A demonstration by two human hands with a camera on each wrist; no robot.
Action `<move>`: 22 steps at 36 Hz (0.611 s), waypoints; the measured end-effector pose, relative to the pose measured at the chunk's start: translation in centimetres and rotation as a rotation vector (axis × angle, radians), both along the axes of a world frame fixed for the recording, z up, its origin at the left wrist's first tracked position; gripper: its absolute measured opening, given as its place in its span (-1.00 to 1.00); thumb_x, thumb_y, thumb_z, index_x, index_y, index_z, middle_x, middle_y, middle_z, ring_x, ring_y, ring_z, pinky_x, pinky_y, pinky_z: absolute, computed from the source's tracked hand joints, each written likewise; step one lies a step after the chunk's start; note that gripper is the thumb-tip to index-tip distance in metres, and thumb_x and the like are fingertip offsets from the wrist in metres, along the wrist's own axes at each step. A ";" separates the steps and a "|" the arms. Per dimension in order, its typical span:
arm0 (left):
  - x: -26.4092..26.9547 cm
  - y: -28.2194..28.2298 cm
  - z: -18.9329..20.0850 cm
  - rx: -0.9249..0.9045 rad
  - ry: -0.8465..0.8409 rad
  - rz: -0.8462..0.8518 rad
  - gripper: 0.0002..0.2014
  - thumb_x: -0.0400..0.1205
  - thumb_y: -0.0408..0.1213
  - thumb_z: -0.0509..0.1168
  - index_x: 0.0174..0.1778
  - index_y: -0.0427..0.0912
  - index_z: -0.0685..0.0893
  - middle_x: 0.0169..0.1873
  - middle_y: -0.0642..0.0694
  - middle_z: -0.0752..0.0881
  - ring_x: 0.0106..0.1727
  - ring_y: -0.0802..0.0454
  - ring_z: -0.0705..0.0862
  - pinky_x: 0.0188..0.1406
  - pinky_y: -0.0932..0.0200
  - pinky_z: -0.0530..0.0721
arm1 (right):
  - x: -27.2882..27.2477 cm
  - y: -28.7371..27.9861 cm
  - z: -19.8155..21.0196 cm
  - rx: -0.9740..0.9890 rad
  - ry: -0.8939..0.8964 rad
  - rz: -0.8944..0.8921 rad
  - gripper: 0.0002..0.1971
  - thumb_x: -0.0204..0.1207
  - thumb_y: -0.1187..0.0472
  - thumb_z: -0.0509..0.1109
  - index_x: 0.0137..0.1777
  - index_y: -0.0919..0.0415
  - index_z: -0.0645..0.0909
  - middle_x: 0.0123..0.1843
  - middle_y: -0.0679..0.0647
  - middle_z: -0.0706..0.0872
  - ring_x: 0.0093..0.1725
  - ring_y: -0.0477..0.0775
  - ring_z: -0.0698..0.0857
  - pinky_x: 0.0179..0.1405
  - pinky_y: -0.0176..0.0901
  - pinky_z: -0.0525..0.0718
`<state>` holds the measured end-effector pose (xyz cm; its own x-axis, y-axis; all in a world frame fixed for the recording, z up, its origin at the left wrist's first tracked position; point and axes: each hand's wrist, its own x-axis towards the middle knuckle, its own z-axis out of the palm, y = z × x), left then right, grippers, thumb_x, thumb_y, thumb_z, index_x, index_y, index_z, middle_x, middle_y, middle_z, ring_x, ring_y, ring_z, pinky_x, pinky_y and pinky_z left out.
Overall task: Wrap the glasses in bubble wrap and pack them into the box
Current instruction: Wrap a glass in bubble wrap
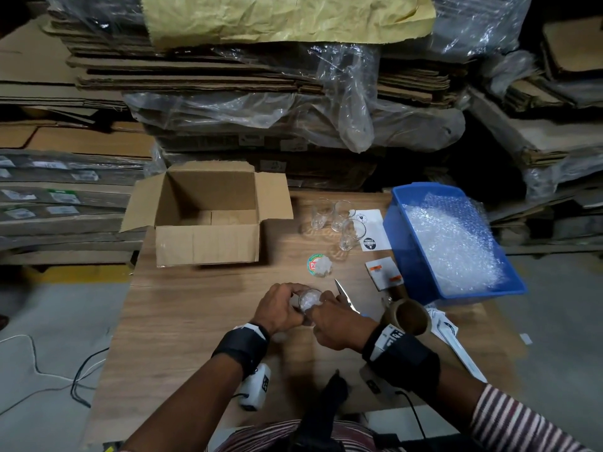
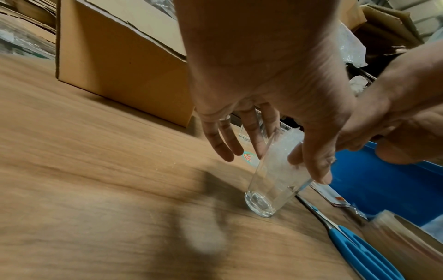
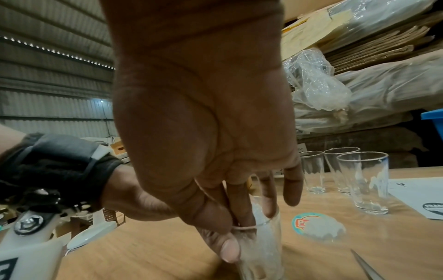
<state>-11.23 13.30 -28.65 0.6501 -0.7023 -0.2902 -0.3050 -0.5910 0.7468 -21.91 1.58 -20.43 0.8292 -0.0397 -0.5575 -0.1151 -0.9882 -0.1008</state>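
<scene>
A clear glass (image 2: 273, 181) stands on the wooden surface (image 1: 195, 321) at six o'clock from the open cardboard box (image 1: 208, 220), a wad of bubble wrap (image 2: 285, 147) part-way down its mouth. I read this as the stuffing step: my left hand (image 1: 277, 308) curls thumb and fingers round the tumbler's wall to steady it, while my right hand (image 1: 339, 324) reaches down from above, fingers (image 3: 246, 204) dipped into the rim and pressing on the wrap. Next comes an outer sheet from the blue bin (image 1: 404, 256) at three o'clock, I judge, before boxing. Three bare glasses (image 1: 336, 220) wait at twelve o'clock; scissors (image 2: 359, 246) lie just right.
</scene>
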 end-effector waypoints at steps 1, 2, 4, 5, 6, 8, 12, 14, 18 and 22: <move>-0.1 0.0 0.2 0.003 -0.001 -0.007 -0.19 0.02 0.24 0.47 0.30 0.26 0.78 0.13 0.17 0.84 0.23 0.08 0.74 0.27 0.05 0.72 | 0.0 0.0 0.1 0.001 0.027 -0.007 -0.54 0.63 0.29 0.23 0.54 0.24 0.40 0.56 0.35 0.46 0.58 0.35 0.32 0.67 0.32 0.11; -0.2 0.0 0.4 0.008 -0.001 -0.011 -0.19 0.03 0.23 0.47 0.31 0.27 0.78 0.14 0.16 0.84 0.23 0.07 0.73 0.27 0.04 0.72 | 0.1 -0.1 0.0 0.005 0.050 -0.013 -0.56 0.64 0.26 0.23 0.51 0.24 0.42 0.56 0.36 0.46 0.59 0.36 0.31 0.67 0.36 0.08; -0.2 0.1 0.6 -0.001 -0.003 -0.007 -0.23 0.08 0.22 0.46 0.31 0.29 0.77 0.14 0.15 0.84 0.22 0.05 0.74 0.26 0.02 0.72 | 0.1 -0.1 -0.1 0.022 0.077 -0.018 -0.55 0.65 0.20 0.23 0.53 0.23 0.41 0.60 0.32 0.43 0.65 0.37 0.24 0.67 0.36 0.05; -0.3 0.1 0.8 -0.009 -0.011 -0.006 -0.24 0.10 0.22 0.43 0.31 0.29 0.78 0.14 0.14 0.84 0.21 0.03 0.74 0.26 0.02 0.72 | -0.1 -0.1 -0.1 0.039 0.092 -0.017 -0.51 0.66 0.18 0.24 0.58 0.25 0.37 0.65 0.30 0.38 0.69 0.38 0.17 0.68 0.34 0.04; -0.2 0.1 1.0 -0.014 -0.022 -0.002 -0.24 0.10 0.22 0.38 0.32 0.28 0.78 0.15 0.12 0.84 0.21 0.00 0.74 0.26 0.02 0.72 | -0.2 -0.1 -0.1 0.061 0.107 -0.015 -0.44 0.66 0.16 0.26 0.63 0.28 0.31 0.69 0.29 0.33 0.72 0.39 0.10 0.68 0.32 0.06; -0.3 0.1 1.8 -0.005 -0.040 -0.001 -0.21 0.09 0.25 0.30 0.34 0.29 0.77 0.19 0.10 0.83 0.24 -0.03 0.73 0.28 0.04 0.70 | -0.4 -0.4 -0.6 0.133 0.112 -0.029 -0.33 0.61 0.07 0.29 0.67 0.29 0.25 0.71 0.30 0.29 0.74 0.40 0.06 0.68 0.26 0.14; -0.8 0.2 2.7 0.042 -0.098 0.011 -0.27 0.18 0.15 0.37 0.37 0.27 0.75 0.23 0.04 0.81 0.31 -0.09 0.69 0.30 0.10 0.65 | -0.6 -1.7 0.2 0.301 0.007 -0.136 -0.37 0.45 -0.05 0.21 0.52 0.13 0.55 0.44 0.37 0.62 0.47 0.41 0.54 0.49 0.12 0.51; -0.9 0.2 2.9 0.054 -0.110 0.025 -0.37 0.29 0.06 0.54 0.36 0.27 0.76 0.21 0.04 0.82 0.30 -0.09 0.71 0.25 0.13 0.64 | -0.4 -2.3 0.9 0.304 -0.165 -0.136 -0.60 0.53 0.07 0.28 0.29 0.17 0.74 0.19 0.31 0.80 0.22 0.40 0.72 0.27 0.09 0.64; -1.1 0.1 3.0 0.098 -0.104 0.045 -0.43 0.37 -0.05 0.62 0.34 0.20 0.77 0.19 -0.01 0.82 0.27 -0.13 0.71 0.17 0.11 0.62 | 0.3 -2.4 0.9 0.327 -0.395 -0.133 -0.66 0.46 0.12 0.18 0.05 0.17 0.74 -0.07 0.21 0.83 -0.04 0.34 0.75 -0.09 0.14 0.70; -1.2 0.2 3.1 0.104 -0.102 0.051 -0.40 0.34 0.04 0.54 0.37 0.28 0.74 0.20 0.05 0.82 0.28 -0.10 0.72 0.23 0.08 0.68 | -0.2 -1.7 -0.7 0.154 -0.265 0.034 -0.52 0.44 0.16 0.20 0.37 0.16 0.59 0.34 0.20 0.68 0.32 0.35 0.59 0.25 0.28 0.62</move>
<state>-12.39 13.46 -25.51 0.7138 -0.6374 -0.2903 -0.3442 -0.6802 0.6472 -22.14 -0.11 -21.16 0.9461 0.0584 -0.3186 -0.0321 -0.9618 -0.2717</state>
